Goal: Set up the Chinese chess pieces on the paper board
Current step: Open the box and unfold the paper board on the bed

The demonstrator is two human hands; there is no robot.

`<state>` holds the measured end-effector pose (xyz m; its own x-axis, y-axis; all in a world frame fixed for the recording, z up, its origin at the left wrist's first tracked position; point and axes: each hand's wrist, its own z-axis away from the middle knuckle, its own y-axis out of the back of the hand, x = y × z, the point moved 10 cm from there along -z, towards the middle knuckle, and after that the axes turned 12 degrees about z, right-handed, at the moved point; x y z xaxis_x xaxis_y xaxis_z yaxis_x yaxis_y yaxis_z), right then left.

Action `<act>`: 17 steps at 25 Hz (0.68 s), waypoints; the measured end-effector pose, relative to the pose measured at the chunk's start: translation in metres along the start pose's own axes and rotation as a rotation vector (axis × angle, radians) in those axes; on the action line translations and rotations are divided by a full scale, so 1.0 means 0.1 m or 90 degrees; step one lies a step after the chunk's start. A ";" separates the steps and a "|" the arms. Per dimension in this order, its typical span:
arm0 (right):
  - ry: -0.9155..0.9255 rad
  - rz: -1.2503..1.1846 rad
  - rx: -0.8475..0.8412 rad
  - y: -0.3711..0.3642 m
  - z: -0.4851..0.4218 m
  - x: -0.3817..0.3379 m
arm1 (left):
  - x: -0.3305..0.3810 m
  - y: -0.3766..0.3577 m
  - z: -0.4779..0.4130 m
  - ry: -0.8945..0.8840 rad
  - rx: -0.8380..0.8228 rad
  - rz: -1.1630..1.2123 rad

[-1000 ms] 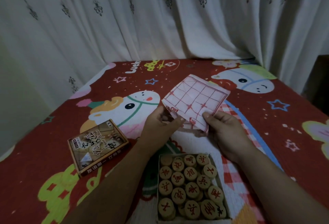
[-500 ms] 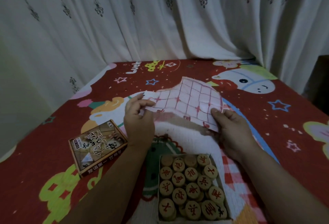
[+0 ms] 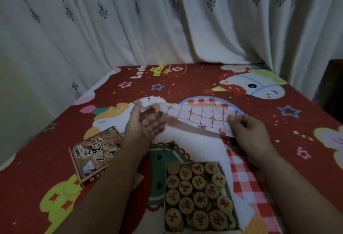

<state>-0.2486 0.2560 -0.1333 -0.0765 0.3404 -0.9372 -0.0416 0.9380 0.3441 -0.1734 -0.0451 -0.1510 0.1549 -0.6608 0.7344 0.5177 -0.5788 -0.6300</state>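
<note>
The white paper board (image 3: 202, 116) with a red grid hangs partly unfolded above the red blanket (image 3: 185, 81), stretched between both hands. My left hand (image 3: 146, 122) is palm up at its left end, fingers fairly straight; motion blur hides how it touches the paper. My right hand (image 3: 248, 131) pinches the paper's right near edge between thumb and fingers. A shallow open box (image 3: 165, 187) near the front holds several round wooden chess pieces (image 3: 198, 196) with red characters.
The chess set's printed lid (image 3: 94, 154) lies to the left of my left forearm. White curtains (image 3: 167, 20) hang along the far and left sides of the blanket. A dark piece of furniture (image 3: 334, 85) stands at the right edge.
The folded paper has been opened out wider and lowered. My left hand moved left and turned palm up; my right hand moved right, still pinching the edge.
</note>
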 end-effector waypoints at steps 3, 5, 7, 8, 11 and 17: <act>0.019 0.017 -0.009 0.01 0.00 -0.03 | 0.02 0.00 0.00 0.000 0.008 -0.051; 0.041 0.038 -0.012 0.02 -0.02 -0.04 | 0.03 0.01 -0.01 0.024 0.015 0.000; 0.065 0.048 -0.003 0.04 -0.02 -0.06 | 0.04 0.03 -0.02 0.030 0.025 -0.015; 0.073 0.036 0.000 0.05 -0.02 -0.06 | 0.05 0.04 -0.02 0.012 0.032 -0.082; 0.049 -0.030 -0.003 0.06 -0.01 -0.06 | 0.08 0.04 -0.01 -0.064 0.009 -0.228; 0.012 -0.111 0.035 0.12 -0.02 0.00 | 0.15 0.03 0.03 -0.111 -0.024 -0.228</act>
<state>-0.2512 0.2676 -0.1290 -0.0918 0.1710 -0.9810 -0.0016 0.9851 0.1719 -0.1670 -0.0551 -0.1415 0.1128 -0.3249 0.9390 0.5344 -0.7769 -0.3330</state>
